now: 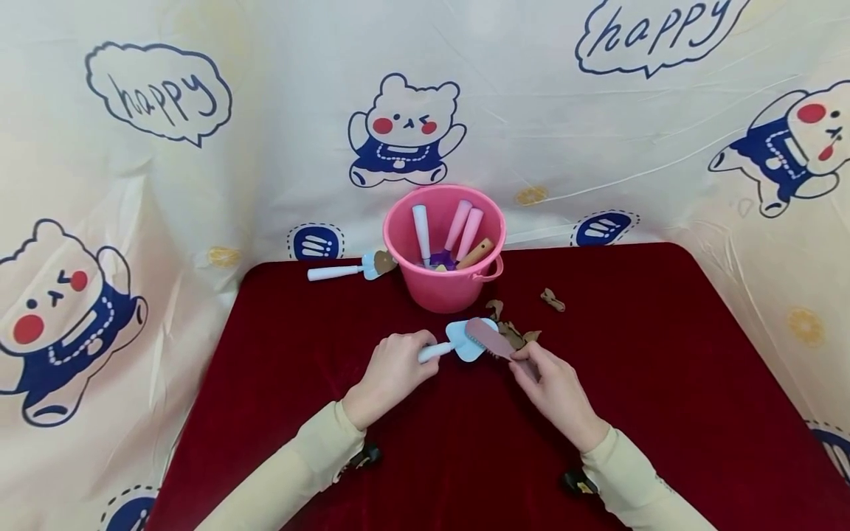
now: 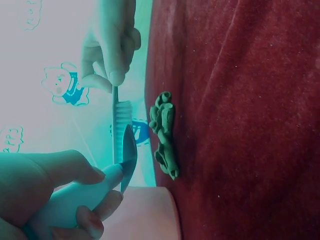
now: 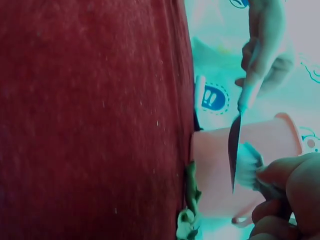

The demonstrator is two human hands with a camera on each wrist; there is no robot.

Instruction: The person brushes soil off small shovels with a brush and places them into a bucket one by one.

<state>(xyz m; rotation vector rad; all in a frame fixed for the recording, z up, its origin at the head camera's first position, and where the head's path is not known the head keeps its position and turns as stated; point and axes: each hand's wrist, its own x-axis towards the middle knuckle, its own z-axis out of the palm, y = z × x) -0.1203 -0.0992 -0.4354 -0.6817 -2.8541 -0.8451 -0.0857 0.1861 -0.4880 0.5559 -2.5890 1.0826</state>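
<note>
My left hand point(image 1: 393, 372) grips the handle of a light blue toy trowel point(image 1: 468, 351), its blade facing right above the red cloth. In my right hand point(image 1: 556, 392) is a pink brush point(image 1: 490, 338), pinched by its handle. The bristles lie against or just over the trowel blade; contact is hard to tell. In the left wrist view, the white bristles point(image 2: 123, 117) point toward the blade point(image 2: 130, 157). Brown crumpled pieces point(image 1: 510, 333) lie on the cloth beside and below the brush, looking like clay or dried leaves.
A pink bucket point(image 1: 441, 291) stands behind the hands, holding several handled tools. Left of it lies another blue trowel point(image 1: 334, 273) with a brown lump on its blade. One small brown piece point(image 1: 553, 299) rests right of the bucket. A printed curtain point(image 1: 299, 133) surrounds the table.
</note>
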